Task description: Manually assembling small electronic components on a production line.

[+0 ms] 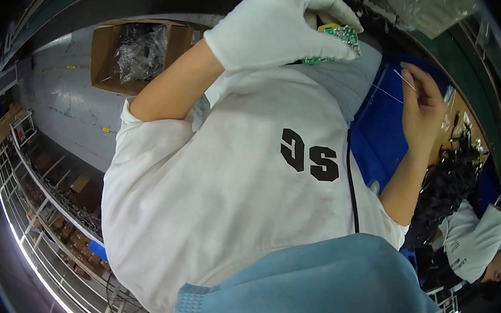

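In a white glove, my left hand (273,30) is closed around a small green circuit board (347,40) at the top middle. Solder points speckle the board's face, and something yellow shows at its upper edge; the glove hides the rest. My right hand (424,106), bare, is to the right with thumb and fingers pinched on a thin white wire (404,79). A second thin pale strand runs below it toward my lap. The hands are apart, and I cannot tell whether the wire joins the board.
An open cardboard box (105,57) with clear plastic bags stands at the left. Clear plastic (430,11) hangs at the top right. Bundled black cables (454,174) lie at the right, near a co-worker in a white shirt (472,241). White-railed racks (44,198) hold cartons at the lower left.
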